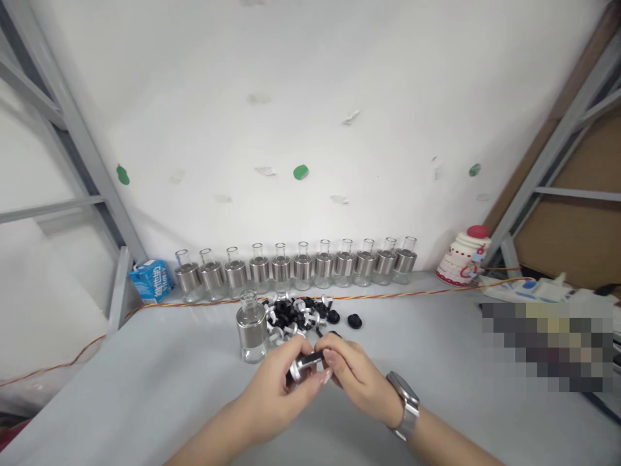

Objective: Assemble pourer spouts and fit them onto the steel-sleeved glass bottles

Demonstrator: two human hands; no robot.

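Observation:
In front of me, my left hand (272, 395) is closed around a silver-and-black bottle stopper (305, 364). My right hand (363, 382) pinches the stopper's dark end, and its fingertips hide part of it. A watch (406, 404) with a metal band is on my right wrist. Just beyond my left hand stands an upright glass bottle (252, 331) with a steel sleeve and an uncovered neck. Beside it lies a pile of loose black and white stopper parts (295, 317). One black piece (354, 321) lies apart on the right.
Several similar glass bottles (303, 266) stand in a row along the wall. A red-and-yellow cord (388, 295) runs before them. A blue carton (151, 281) sits at the left end, a white-and-red jar (463, 257) at the right. A blurred-out patch (548, 346) covers the right table edge.

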